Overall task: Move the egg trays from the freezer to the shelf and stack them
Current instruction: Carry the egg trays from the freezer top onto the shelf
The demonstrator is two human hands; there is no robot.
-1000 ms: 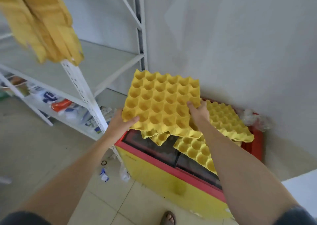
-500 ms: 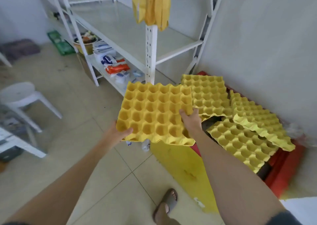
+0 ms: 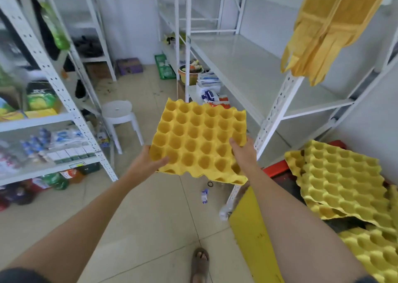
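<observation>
I hold a yellow egg tray (image 3: 199, 138) flat in front of me over the tiled floor. My left hand (image 3: 146, 161) grips its near left corner with the thumb on top. My right hand (image 3: 244, 153) grips its near right edge. More yellow egg trays (image 3: 342, 179) lie overlapping on the red-and-yellow freezer (image 3: 256, 235) at the lower right. The white metal shelf (image 3: 247, 71) stands ahead and to the right, its wide middle board bare.
A yellow cloth (image 3: 325, 28) hangs from the shelf's upper right. A white stool (image 3: 118, 114) stands on the floor ahead left. Another stocked rack (image 3: 56, 114) fills the left side. Goods sit on the shelf's low board (image 3: 209, 88). My sandalled foot (image 3: 200, 263) is below.
I have turned left, away from the freezer, carrying the tray with both hands. The freezer and its trays have slid to the right edge, and the shelf has come into full view.
</observation>
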